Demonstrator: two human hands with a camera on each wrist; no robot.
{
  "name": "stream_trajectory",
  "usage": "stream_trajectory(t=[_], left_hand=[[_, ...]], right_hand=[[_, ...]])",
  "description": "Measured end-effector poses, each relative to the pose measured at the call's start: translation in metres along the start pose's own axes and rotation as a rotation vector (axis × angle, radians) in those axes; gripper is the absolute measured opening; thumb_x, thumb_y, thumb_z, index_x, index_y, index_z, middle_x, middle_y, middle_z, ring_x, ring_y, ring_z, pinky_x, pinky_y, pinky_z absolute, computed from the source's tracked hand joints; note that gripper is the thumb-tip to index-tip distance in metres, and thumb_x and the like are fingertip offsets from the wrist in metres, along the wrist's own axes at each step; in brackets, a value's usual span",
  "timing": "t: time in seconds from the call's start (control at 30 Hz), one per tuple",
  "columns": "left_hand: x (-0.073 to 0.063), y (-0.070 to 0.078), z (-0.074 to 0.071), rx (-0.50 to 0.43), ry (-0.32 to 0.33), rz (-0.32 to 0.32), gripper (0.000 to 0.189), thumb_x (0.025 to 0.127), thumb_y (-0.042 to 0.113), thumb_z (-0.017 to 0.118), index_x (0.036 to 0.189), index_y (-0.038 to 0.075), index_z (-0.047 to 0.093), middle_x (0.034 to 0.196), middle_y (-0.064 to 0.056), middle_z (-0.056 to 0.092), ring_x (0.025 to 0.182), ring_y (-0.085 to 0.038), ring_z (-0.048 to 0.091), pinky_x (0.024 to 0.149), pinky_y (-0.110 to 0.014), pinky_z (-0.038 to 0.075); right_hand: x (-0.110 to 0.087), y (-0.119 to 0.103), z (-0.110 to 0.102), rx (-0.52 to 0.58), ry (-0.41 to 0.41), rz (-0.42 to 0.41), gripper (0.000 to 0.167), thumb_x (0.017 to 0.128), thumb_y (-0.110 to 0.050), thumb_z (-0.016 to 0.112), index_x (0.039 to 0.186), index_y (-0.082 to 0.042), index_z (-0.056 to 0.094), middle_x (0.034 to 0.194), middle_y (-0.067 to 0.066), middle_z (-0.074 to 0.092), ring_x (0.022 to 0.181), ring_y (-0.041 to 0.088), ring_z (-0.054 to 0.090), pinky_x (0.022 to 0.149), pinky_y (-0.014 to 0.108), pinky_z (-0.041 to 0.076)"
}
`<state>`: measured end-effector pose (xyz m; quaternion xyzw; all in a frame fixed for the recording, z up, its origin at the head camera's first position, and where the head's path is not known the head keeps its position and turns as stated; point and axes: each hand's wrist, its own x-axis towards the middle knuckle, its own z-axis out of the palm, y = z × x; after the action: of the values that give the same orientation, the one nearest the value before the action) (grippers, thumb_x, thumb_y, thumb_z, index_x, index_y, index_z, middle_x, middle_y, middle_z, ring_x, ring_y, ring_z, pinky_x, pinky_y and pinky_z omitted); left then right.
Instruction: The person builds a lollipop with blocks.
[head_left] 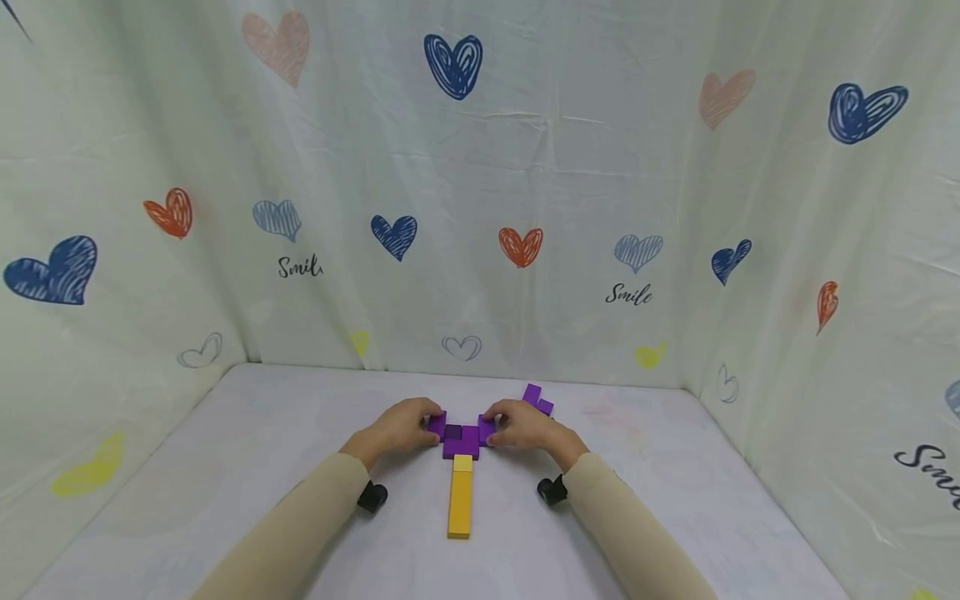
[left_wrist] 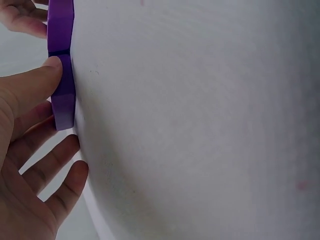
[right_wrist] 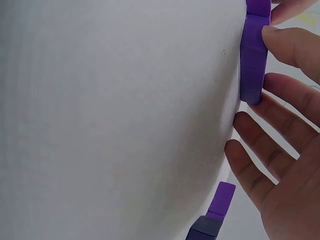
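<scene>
My left hand (head_left: 401,425) pinches a purple block (head_left: 437,427) between thumb and fingertips, on the left side of a flat arrangement. Opposite it, my right hand (head_left: 531,427) holds a second purple block (head_left: 486,429) the same way. Between the two sits a purple centre section (head_left: 467,444) with a darker square at its upper left. A long yellow bar (head_left: 460,504) with a lighter top end extends from the centre toward me. In the left wrist view the thumb presses the purple block (left_wrist: 64,92); the right wrist view shows the other block (right_wrist: 253,57) under the right thumb.
Beyond my right hand lies another purple piece (head_left: 532,394) with a side branch, partly hidden by that hand. A white cloth covers the table (head_left: 300,400). A curtain (head_left: 480,167) printed with hearts hangs behind and at both sides.
</scene>
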<state>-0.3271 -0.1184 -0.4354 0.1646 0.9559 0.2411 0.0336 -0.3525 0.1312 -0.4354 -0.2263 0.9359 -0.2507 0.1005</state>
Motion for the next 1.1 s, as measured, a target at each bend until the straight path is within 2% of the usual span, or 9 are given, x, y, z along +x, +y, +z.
stream_trajectory(t=[0.67, 0.83, 0.97, 1.1], left_hand=[[0.004, -0.005, 0.001, 0.011, 0.006, 0.003, 0.044, 0.081, 0.022, 0.078, 0.121, 0.012, 0.064, 0.121, -0.005, 0.062, 0.105, -0.024, 0.058, 0.094, -0.042, 0.048], [0.004, -0.005, 0.000, 0.010, 0.008, 0.001, 0.043, 0.081, 0.022, 0.078, 0.121, 0.012, 0.065, 0.120, -0.005, 0.063, 0.104, -0.023, 0.058, 0.094, -0.041, 0.048], [0.004, -0.005, -0.001, 0.006, 0.009, 0.014, 0.043, 0.080, 0.021, 0.078, 0.120, 0.011, 0.065, 0.119, -0.006, 0.063, 0.104, -0.023, 0.059, 0.093, -0.041, 0.048], [0.003, -0.004, -0.001, 0.005, 0.008, 0.025, 0.043, 0.080, 0.021, 0.078, 0.119, 0.010, 0.065, 0.119, -0.006, 0.063, 0.103, -0.024, 0.059, 0.093, -0.042, 0.048]], right_hand=[[0.000, -0.002, -0.001, 0.010, -0.010, -0.007, 0.040, 0.083, -0.029, 0.075, 0.121, -0.020, 0.063, 0.120, -0.002, 0.060, 0.109, 0.020, 0.054, 0.096, 0.042, 0.047], [0.000, -0.003, -0.003, -0.008, -0.014, -0.034, 0.045, 0.084, -0.028, 0.073, 0.127, -0.019, 0.060, 0.125, -0.001, 0.058, 0.112, 0.021, 0.054, 0.096, 0.041, 0.047], [-0.002, -0.001, -0.007, 0.006, -0.009, -0.042, 0.048, 0.086, -0.031, 0.070, 0.131, -0.017, 0.057, 0.127, -0.001, 0.057, 0.109, 0.021, 0.055, 0.091, 0.039, 0.050], [-0.004, 0.010, -0.017, 0.009, 0.030, -0.057, 0.041, 0.090, -0.031, 0.065, 0.126, -0.013, 0.060, 0.120, 0.000, 0.060, 0.099, 0.018, 0.056, 0.080, 0.034, 0.051]])
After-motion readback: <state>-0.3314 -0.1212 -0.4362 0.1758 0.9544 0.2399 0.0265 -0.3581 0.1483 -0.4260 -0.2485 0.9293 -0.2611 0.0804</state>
